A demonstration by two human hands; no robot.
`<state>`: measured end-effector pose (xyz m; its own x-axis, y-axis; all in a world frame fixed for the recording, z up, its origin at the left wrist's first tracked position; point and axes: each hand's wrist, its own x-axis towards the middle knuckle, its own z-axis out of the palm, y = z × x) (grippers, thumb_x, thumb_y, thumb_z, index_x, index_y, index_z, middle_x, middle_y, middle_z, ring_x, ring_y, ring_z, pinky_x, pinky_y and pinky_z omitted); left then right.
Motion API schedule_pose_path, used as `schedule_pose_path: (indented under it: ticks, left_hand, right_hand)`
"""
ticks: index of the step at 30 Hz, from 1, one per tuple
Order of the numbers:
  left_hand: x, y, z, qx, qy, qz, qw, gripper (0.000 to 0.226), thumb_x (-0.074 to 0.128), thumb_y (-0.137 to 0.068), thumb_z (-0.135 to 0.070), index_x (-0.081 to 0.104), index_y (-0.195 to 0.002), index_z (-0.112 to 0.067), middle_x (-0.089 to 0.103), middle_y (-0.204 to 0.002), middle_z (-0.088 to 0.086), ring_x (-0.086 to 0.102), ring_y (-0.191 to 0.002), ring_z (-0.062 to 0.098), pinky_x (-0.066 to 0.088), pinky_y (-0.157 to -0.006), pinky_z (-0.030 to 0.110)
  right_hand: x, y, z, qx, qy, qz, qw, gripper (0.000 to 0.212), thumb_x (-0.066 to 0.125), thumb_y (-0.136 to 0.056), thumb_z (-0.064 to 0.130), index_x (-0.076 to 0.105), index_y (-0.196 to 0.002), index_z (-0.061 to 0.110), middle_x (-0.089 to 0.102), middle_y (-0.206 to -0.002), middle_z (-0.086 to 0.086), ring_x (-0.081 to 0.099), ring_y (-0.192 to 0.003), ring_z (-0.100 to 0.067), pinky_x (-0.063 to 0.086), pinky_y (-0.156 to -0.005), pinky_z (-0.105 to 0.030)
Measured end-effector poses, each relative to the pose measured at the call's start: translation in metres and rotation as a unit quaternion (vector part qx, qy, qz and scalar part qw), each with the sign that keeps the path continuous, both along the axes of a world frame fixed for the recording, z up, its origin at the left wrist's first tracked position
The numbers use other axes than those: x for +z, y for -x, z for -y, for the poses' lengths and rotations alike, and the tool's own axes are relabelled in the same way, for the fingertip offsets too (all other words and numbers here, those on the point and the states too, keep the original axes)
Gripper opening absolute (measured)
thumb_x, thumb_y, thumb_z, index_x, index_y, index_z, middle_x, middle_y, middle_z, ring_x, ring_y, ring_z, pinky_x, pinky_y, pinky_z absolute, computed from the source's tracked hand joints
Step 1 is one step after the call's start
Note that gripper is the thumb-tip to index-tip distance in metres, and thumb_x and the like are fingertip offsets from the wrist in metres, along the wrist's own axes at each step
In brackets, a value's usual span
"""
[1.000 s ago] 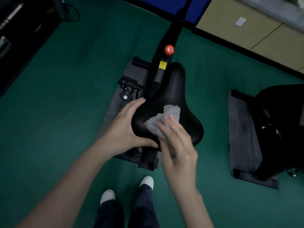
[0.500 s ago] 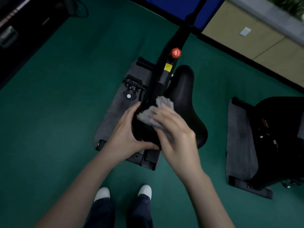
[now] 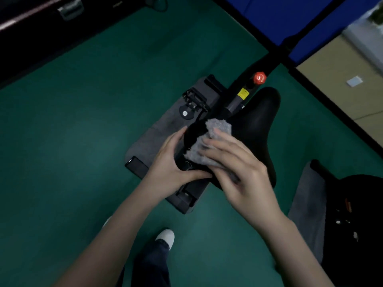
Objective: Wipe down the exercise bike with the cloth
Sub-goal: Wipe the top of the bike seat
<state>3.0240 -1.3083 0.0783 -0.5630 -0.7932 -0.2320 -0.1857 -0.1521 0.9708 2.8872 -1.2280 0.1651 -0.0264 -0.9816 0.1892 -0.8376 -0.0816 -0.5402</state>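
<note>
Pressing grey cloth (image 3: 209,141) onto black saddle (image 3: 257,125) left edge, right hand (image 3: 238,170) closed over it; left hand (image 3: 172,160) clasping saddle rim; open green floor (image 3: 83,121) leftward.

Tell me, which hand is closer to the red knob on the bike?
The right hand. It lies on the grey cloth on the saddle, just below the red knob. The left hand grips the saddle's left edge, farther away down and left.

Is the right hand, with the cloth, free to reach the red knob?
Probably yes: the right hand presses the cloth on the saddle, and nothing blocks the red knob beyond.
</note>
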Motion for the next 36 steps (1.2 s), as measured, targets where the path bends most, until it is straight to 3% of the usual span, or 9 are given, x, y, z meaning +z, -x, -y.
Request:
schedule_pose_path:
  ticks: [3, 6, 9, 12, 16, 20, 23, 29, 36]
  left_hand:
    - [0.000, 0.000, -0.011, 0.032, -0.009, -0.007, 0.999, 0.102, 0.083, -0.052, -0.051, 0.035, -0.141, -0.038, 0.038, -0.139, -0.025, 0.032, -0.129, -0.012, 0.028, -0.104, 0.013]
    - [0.000, 0.003, -0.021, 0.077, -0.016, -0.011, 0.997, 0.085, 0.077, -0.049, -0.064, 0.041, -0.124, -0.050, 0.043, -0.127, -0.033, 0.034, -0.118, -0.023, 0.027, -0.092, -0.004]
    - [-0.002, 0.005, -0.030, 0.100, -0.031, -0.018, 0.994, 0.082, 0.075, -0.049, -0.069, 0.036, -0.120, -0.061, 0.038, -0.126, -0.042, 0.029, -0.121, -0.024, 0.029, -0.094, -0.001]
    - [-0.007, 0.012, -0.041, 0.125, -0.052, -0.049, 0.990, 0.092, 0.076, -0.049, -0.067, 0.038, -0.131, -0.050, 0.041, -0.137, -0.030, 0.034, -0.127, -0.015, 0.033, -0.103, 0.013]
    - [-0.002, 0.024, -0.059, 0.174, -0.108, -0.106, 0.973, 0.073, 0.081, -0.049, -0.054, 0.051, -0.116, -0.044, 0.058, -0.120, -0.024, 0.052, -0.114, -0.008, 0.044, -0.094, 0.014]
    - [0.001, 0.035, -0.070, 0.207, -0.126, -0.188, 0.952, 0.067, 0.083, -0.061, -0.013, 0.053, -0.120, -0.022, 0.067, -0.112, -0.003, 0.063, -0.108, 0.015, 0.053, -0.088, 0.035]
    - [-0.003, 0.039, -0.072, 0.223, -0.147, -0.210, 0.940, 0.061, 0.082, -0.066, 0.001, 0.053, -0.118, -0.015, 0.068, -0.105, 0.005, 0.065, -0.096, 0.018, 0.052, -0.081, 0.030]
    - [-0.006, 0.042, -0.072, 0.226, -0.146, -0.233, 0.934, 0.093, 0.080, -0.068, 0.000, 0.030, -0.139, -0.032, 0.065, -0.089, 0.000, 0.060, -0.079, 0.011, 0.048, -0.074, 0.031]
    - [-0.011, 0.034, -0.064, 0.194, -0.085, -0.159, 0.964, 0.092, 0.086, -0.051, -0.038, 0.031, -0.124, -0.052, 0.064, -0.098, -0.016, 0.063, -0.087, 0.004, 0.050, -0.078, 0.025]
  right_hand:
    - [0.004, 0.005, 0.008, 0.046, -0.007, -0.016, 0.999, 0.020, 0.065, -0.089, 0.002, 0.070, -0.108, 0.003, 0.065, -0.121, -0.007, 0.049, -0.130, -0.023, 0.041, -0.107, -0.042]
    - [0.011, 0.000, 0.052, 0.110, -0.056, -0.082, 0.989, 0.017, 0.065, -0.088, 0.007, 0.071, -0.104, 0.007, 0.069, -0.112, -0.006, 0.059, -0.116, -0.024, 0.046, -0.099, -0.041]
    - [0.015, -0.003, 0.101, 0.142, -0.154, -0.134, 0.969, 0.016, 0.061, -0.089, 0.020, 0.070, -0.101, 0.015, 0.070, -0.098, -0.003, 0.063, -0.099, -0.026, 0.047, -0.085, -0.039]
    - [0.015, -0.002, 0.118, 0.165, -0.214, -0.159, 0.950, 0.014, 0.061, -0.087, 0.026, 0.071, -0.098, 0.023, 0.069, -0.088, 0.002, 0.063, -0.096, -0.024, 0.047, -0.084, -0.034]
    - [0.025, 0.004, 0.091, 0.283, -0.185, -0.137, 0.931, 0.012, 0.067, -0.085, 0.013, 0.074, -0.096, 0.014, 0.071, -0.096, 0.000, 0.064, -0.096, -0.020, 0.047, -0.088, -0.039]
    - [0.025, 0.017, 0.060, 0.359, -0.148, -0.131, 0.912, 0.015, 0.071, -0.082, 0.002, 0.074, -0.095, 0.008, 0.071, -0.101, -0.001, 0.062, -0.109, -0.018, 0.040, -0.102, -0.043]
    - [0.022, 0.016, 0.065, 0.378, -0.126, -0.151, 0.905, 0.015, 0.070, -0.083, 0.002, 0.074, -0.097, 0.006, 0.071, -0.101, -0.003, 0.061, -0.110, -0.020, 0.042, -0.100, -0.044]
    - [0.016, 0.011, 0.108, 0.238, -0.156, -0.122, 0.951, 0.014, 0.066, -0.088, 0.018, 0.072, -0.100, 0.013, 0.072, -0.092, -0.001, 0.063, -0.087, -0.007, 0.042, -0.078, -0.013]
    - [0.013, 0.012, 0.066, 0.202, -0.075, -0.081, 0.973, 0.016, 0.067, -0.088, 0.011, 0.071, -0.103, 0.007, 0.069, -0.104, -0.001, 0.062, -0.105, -0.013, 0.044, -0.095, -0.023]
